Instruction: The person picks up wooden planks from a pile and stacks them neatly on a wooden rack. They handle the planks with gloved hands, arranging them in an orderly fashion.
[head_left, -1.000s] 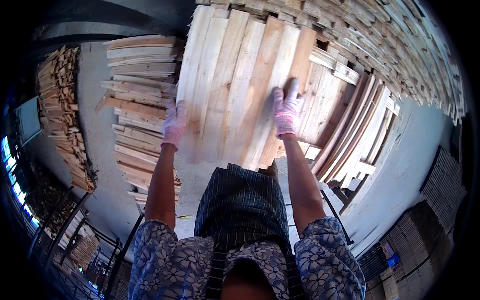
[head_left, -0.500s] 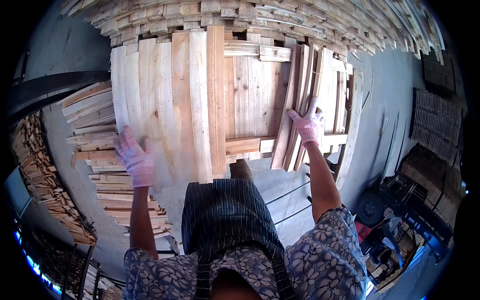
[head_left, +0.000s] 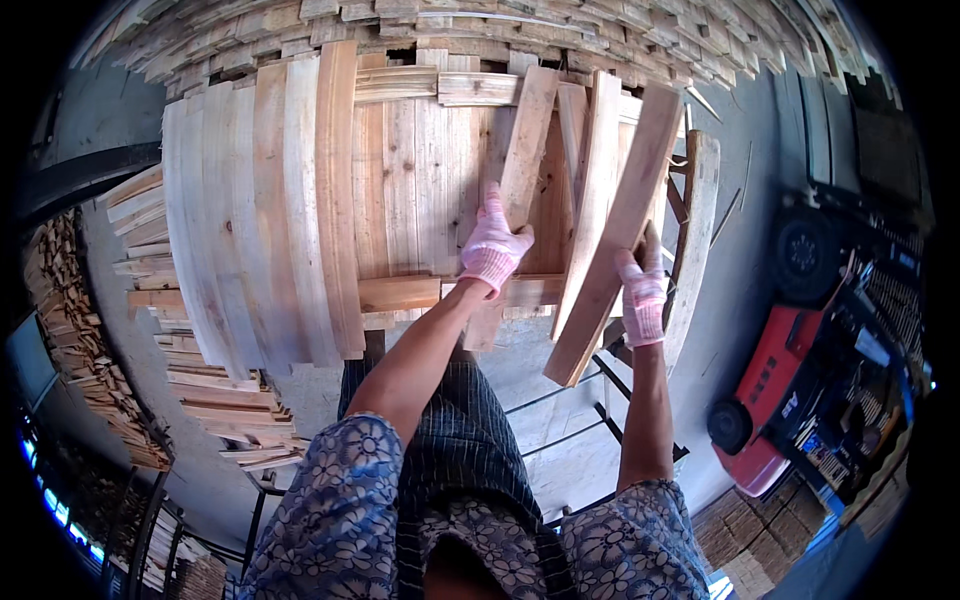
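Both my hands wear pinkish-white knit gloves. My left hand (head_left: 495, 243) is closed across a narrow wooden plank (head_left: 528, 135), thumb on its right edge and fingers on its left. The lower end of this plank sticks out below my wrist. To the right, my right hand (head_left: 643, 295) grips a wider brown plank (head_left: 625, 225) by its right edge; it slants, with its near end past the front of the work surface. Between them lie loose pale boards (head_left: 592, 190). At the left, a row of boards (head_left: 240, 220) lies side by side, with a reddish board (head_left: 338, 200) at its right end.
Stacked lumber (head_left: 430, 30) lines the far side. Cut boards (head_left: 225, 390) are piled at the left, beyond them a heap of scrap wood (head_left: 90, 350). A wooden frame rail (head_left: 697, 220) edges the right. A red wheeled vehicle (head_left: 775, 400) stands on the floor at right.
My left hand has moved right from the row of boards and taken hold of a plank. The bunched planks are spread apart, and my right hand now holds one at a slant. The view has shifted right.
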